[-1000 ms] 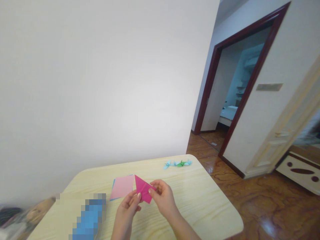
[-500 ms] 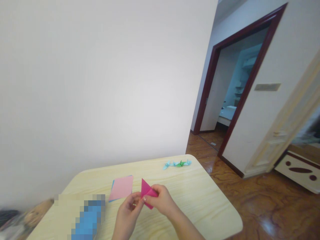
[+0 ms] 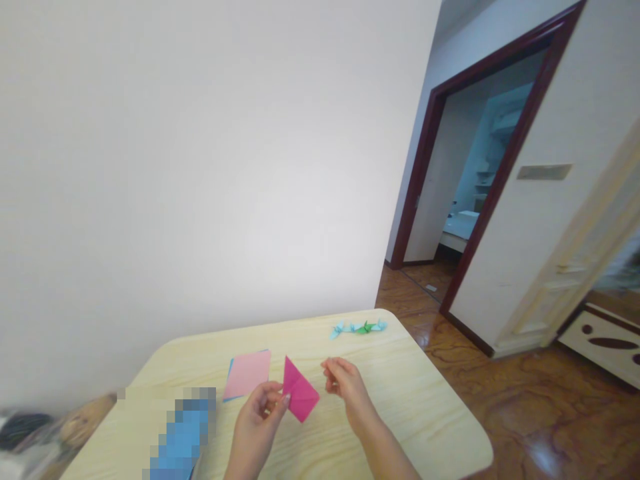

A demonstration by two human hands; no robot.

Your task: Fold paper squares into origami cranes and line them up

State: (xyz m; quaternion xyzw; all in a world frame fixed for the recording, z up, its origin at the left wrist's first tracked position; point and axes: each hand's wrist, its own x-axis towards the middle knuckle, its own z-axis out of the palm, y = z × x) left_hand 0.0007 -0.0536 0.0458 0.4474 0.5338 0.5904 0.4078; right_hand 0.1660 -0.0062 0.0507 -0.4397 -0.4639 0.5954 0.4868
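A magenta paper piece (image 3: 300,390), folded into a kite-like shape, is pinched at its left side by my left hand (image 3: 259,423). My right hand (image 3: 347,397) hangs just to the right of it, not touching the paper, with its curled fingers holding nothing. Left of the fold, a pink paper square (image 3: 247,375) lies on a blue sheet (image 3: 228,380) on the pale wood table (image 3: 415,407). A row of small light-blue and green origami cranes (image 3: 358,328) rests near the far edge.
A pixelated blue object (image 3: 183,433) stands at the near left of the table. The rounded table corners border a glossy brown floor (image 3: 500,400) on the right. A white wall (image 3: 200,167) rises behind the table, and a dark-framed doorway (image 3: 440,173) stands at the right.
My right hand has let go of the magenta paper and moved right. My left hand still holds the paper, which now shows more of its folded face.
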